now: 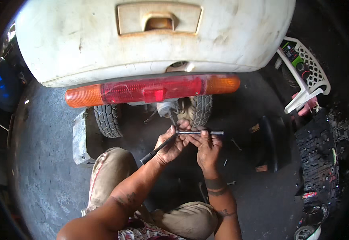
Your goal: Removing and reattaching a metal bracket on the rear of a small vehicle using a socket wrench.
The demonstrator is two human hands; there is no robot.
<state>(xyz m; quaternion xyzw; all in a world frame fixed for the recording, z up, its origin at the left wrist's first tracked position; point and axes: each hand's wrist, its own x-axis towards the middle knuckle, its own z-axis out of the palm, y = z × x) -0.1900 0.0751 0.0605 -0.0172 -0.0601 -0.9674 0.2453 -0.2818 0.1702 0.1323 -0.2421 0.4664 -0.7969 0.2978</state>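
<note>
A three-armed socket wrench (152, 155) is in both my hands, in front of the rear underside of a white vehicle (82, 44). My left hand (169, 150) is closed round the wrench's hub, with the dark arm slanting down over the palm. My right hand (207, 151) grips the silver arm pointing right, thumb on top. The third arm reaches up toward a round grey metal part (166, 109) between the rear tyres. Whether its tip sits on a bolt is too small to tell. Some fingertips of both hands overlap behind the wrench.
A red-and-orange tail-light bar (152, 90) spans just above my hands. Between left tyre (108, 120) and my knee stands a metal box (80, 138). Small spanners (237, 145) lie on the floor. At right are a dark curved part (276, 144), a tool-laden mat (318, 148) and a white plastic chair (302, 94).
</note>
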